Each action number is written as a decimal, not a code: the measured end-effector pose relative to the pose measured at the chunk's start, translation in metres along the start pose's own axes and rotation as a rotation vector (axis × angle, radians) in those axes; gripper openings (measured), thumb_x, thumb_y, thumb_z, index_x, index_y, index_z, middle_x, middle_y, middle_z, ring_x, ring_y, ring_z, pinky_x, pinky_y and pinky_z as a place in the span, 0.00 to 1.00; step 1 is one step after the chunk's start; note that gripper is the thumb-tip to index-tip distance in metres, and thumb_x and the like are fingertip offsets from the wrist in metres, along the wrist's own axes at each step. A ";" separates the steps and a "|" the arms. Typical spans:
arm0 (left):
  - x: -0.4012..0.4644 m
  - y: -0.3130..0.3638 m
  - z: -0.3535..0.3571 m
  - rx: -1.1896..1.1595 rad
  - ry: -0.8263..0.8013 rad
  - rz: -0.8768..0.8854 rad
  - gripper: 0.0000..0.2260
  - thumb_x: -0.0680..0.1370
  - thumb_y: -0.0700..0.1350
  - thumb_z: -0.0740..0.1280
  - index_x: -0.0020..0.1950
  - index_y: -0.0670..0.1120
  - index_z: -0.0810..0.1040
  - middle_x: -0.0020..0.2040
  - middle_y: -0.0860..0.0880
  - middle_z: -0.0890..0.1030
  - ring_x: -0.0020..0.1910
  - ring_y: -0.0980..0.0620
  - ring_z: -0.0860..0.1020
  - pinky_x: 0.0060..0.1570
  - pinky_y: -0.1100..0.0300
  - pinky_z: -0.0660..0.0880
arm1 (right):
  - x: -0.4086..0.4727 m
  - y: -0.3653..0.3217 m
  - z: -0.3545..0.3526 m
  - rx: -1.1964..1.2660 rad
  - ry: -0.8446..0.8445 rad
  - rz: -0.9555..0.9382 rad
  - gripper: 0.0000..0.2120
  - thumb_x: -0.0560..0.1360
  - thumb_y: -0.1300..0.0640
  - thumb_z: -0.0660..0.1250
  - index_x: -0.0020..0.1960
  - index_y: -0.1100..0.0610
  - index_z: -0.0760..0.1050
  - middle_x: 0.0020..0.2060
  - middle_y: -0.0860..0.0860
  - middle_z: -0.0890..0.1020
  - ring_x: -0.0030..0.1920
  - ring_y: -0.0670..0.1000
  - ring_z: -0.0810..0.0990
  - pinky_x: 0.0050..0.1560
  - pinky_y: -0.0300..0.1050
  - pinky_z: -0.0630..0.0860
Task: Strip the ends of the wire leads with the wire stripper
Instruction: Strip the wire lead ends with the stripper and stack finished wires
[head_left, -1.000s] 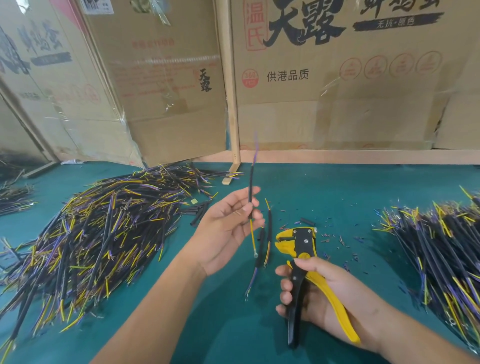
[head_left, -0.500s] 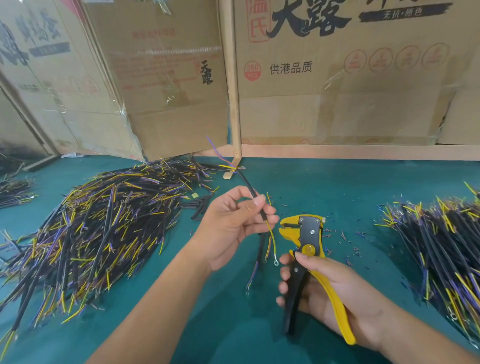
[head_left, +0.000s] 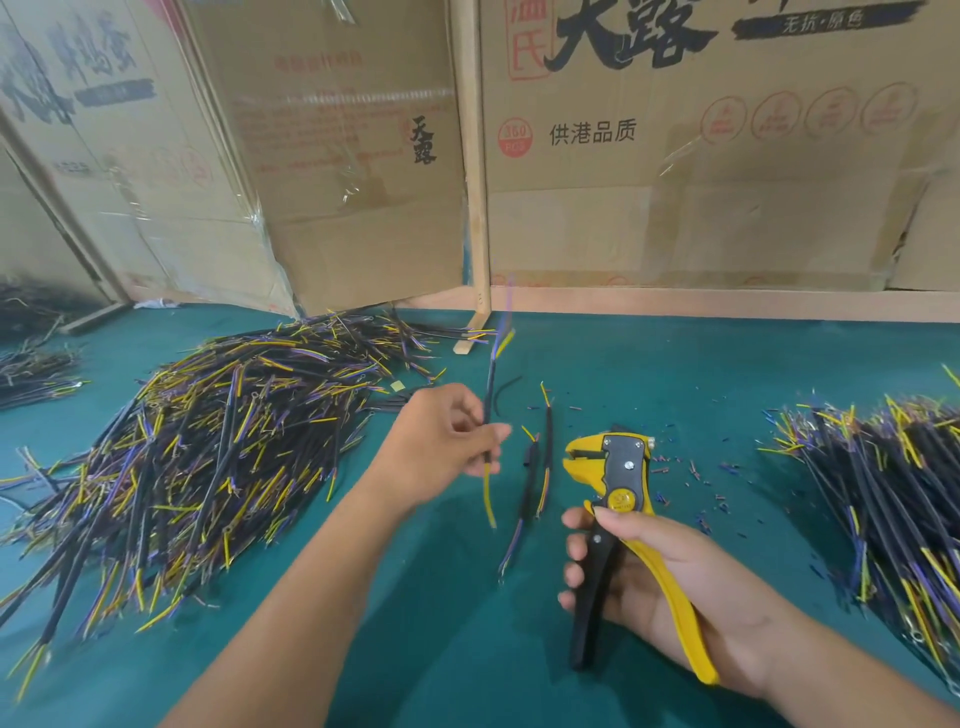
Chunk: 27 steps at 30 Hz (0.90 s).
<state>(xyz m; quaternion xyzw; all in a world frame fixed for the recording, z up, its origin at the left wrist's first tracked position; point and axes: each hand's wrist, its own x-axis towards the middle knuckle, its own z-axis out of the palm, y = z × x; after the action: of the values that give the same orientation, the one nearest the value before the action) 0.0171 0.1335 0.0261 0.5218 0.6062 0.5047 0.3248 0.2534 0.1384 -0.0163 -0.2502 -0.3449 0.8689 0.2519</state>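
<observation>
Matt green felt-like table cover; at 12 o'clock, taped brown cardboard boxes; glossy yellow-black plastic wire stripper.

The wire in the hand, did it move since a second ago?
Yes. The left hand turned the wire: half a second ago its top leaned left, now it stands nearly upright again, yellow end hanging down. The right hand stayed gripping the wire stripper, and the loose wires stayed on the mat.

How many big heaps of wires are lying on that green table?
3: a large black, yellow and purple wire heap at left, another at right, and a smaller one at far left, partly cut off.
</observation>
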 end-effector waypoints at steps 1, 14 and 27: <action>0.003 -0.005 -0.009 0.127 0.036 -0.022 0.11 0.76 0.36 0.74 0.42 0.39 0.71 0.29 0.42 0.81 0.25 0.46 0.79 0.28 0.59 0.76 | 0.000 0.000 0.000 0.001 -0.004 0.001 0.30 0.56 0.55 0.86 0.53 0.66 0.82 0.39 0.62 0.78 0.38 0.62 0.80 0.44 0.60 0.80; 0.000 -0.016 -0.089 1.140 0.308 -0.361 0.16 0.77 0.52 0.72 0.41 0.43 0.71 0.48 0.39 0.82 0.44 0.39 0.79 0.41 0.53 0.73 | 0.002 0.001 -0.006 -0.001 -0.012 0.006 0.31 0.56 0.54 0.85 0.53 0.67 0.82 0.40 0.62 0.79 0.38 0.61 0.80 0.44 0.60 0.80; -0.009 0.015 -0.051 0.564 0.223 -0.154 0.10 0.75 0.42 0.69 0.35 0.41 0.77 0.32 0.40 0.81 0.26 0.46 0.73 0.27 0.59 0.67 | 0.009 0.006 -0.014 0.020 -0.012 0.035 0.29 0.58 0.54 0.85 0.54 0.67 0.82 0.40 0.62 0.79 0.39 0.61 0.80 0.45 0.60 0.79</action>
<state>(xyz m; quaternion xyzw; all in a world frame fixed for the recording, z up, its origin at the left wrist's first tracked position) -0.0226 0.1099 0.0536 0.4853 0.7918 0.3449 0.1360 0.2538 0.1467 -0.0317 -0.2485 -0.3332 0.8781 0.2371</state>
